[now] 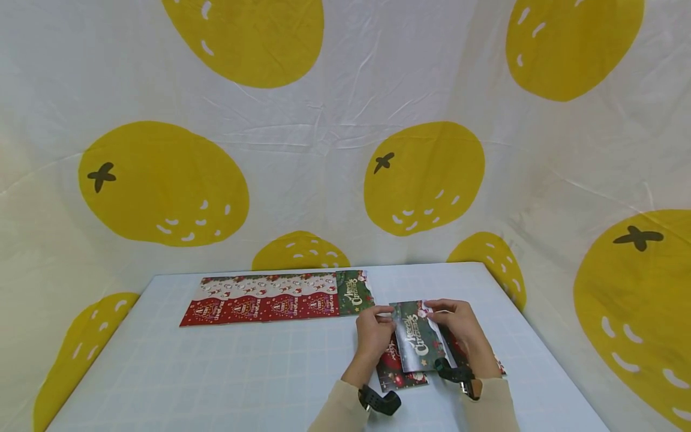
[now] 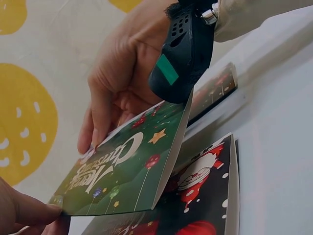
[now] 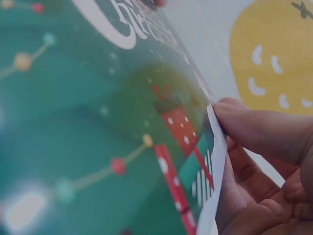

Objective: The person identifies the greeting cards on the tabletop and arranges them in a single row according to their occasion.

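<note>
A person pinches a green "Merry Christmas" card [image 1: 414,343] above a white counter [image 1: 232,372], the left hand's [image 1: 372,337] fingers closed on its left edge and the right hand's [image 1: 465,327] thumb and fingers gripping the right edge near the top. Beneath the card, a red-and-black card [image 1: 388,367] lies on the counter, partly covered. Another dark card [image 2: 215,92] appears to lie under the right forearm, though mostly hidden. Toward the back, four red cards [image 1: 275,305] stretch in a row, with a second green card [image 1: 354,292] at the right end.
</note>
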Action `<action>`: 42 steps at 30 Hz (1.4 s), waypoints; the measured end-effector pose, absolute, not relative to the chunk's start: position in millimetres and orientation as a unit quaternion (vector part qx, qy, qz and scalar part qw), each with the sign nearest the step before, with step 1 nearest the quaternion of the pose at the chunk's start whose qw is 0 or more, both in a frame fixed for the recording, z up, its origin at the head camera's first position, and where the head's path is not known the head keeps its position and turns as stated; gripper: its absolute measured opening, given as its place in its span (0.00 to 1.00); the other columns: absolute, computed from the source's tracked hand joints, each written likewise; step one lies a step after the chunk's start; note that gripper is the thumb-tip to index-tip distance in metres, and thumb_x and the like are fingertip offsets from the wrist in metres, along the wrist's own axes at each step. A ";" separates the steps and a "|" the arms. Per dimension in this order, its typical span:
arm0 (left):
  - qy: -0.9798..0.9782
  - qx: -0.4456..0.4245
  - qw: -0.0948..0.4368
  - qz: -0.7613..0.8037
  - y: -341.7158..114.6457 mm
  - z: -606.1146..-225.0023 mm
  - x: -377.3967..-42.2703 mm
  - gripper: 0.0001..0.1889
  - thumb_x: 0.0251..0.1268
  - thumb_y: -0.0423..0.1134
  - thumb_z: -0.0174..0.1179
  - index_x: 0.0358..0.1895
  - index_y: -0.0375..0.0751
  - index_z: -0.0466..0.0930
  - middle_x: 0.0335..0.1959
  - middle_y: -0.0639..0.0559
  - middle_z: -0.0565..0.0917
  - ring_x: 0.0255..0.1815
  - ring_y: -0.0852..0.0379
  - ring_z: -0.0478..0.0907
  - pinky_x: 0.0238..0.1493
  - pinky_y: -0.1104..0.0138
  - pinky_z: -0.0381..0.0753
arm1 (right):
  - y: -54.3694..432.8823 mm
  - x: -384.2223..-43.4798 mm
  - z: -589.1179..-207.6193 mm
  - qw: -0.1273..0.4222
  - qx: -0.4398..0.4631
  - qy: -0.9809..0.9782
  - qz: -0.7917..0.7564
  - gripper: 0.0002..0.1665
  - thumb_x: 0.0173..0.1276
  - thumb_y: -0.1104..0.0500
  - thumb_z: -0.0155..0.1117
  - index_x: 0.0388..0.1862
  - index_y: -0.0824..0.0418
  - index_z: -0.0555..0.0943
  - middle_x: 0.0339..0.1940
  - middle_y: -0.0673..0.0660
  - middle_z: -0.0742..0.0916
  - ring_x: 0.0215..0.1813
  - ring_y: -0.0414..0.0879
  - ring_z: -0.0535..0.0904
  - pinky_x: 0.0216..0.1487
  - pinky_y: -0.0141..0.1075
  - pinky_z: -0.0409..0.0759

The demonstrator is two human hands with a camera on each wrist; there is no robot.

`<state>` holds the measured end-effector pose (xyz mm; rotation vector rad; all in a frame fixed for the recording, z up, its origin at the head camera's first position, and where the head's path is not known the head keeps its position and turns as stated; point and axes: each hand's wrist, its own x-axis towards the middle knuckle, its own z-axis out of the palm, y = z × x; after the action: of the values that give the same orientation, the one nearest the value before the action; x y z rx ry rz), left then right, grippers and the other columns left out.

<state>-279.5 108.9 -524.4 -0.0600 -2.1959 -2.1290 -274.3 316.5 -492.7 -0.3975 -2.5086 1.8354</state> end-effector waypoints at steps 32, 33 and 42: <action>-0.728 -0.109 -0.047 -0.675 109.9 -521.4 -274.1 0.13 0.58 0.19 0.70 0.42 0.37 0.92 0.33 0.49 0.88 0.30 0.63 0.82 0.35 0.69 0.81 | 323.7 -280.3 -492.5 0.132 -0.234 -0.737 0.620 0.21 0.76 0.67 0.64 0.66 0.67 0.83 0.66 0.67 0.81 0.60 0.55 0.75 0.40 0.20 0.77; -0.730 -0.109 -0.048 -0.673 110.0 -521.2 -274.0 0.13 0.58 0.19 0.70 0.42 0.37 0.92 0.33 0.49 0.88 0.30 0.63 0.82 0.35 0.69 0.81 | 323.5 -280.5 -492.6 0.131 -0.236 -0.736 0.621 0.20 0.76 0.67 0.64 0.66 0.66 0.83 0.66 0.66 0.81 0.60 0.55 0.76 0.40 0.19 0.77; -0.730 -0.095 -0.064 -0.673 109.5 -520.7 -276.2 0.15 0.58 0.19 0.68 0.44 0.38 0.92 0.33 0.50 0.86 0.30 0.63 0.78 0.34 0.69 0.78 | 323.9 -281.9 -494.4 0.119 -0.227 -0.733 0.630 0.22 0.76 0.66 0.64 0.66 0.67 0.82 0.68 0.68 0.79 0.66 0.59 0.71 0.73 0.50 0.70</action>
<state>-276.2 109.5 -520.7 -0.3116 -2.3929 -2.2070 -281.9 323.9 -494.4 -0.6650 -2.1421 1.8420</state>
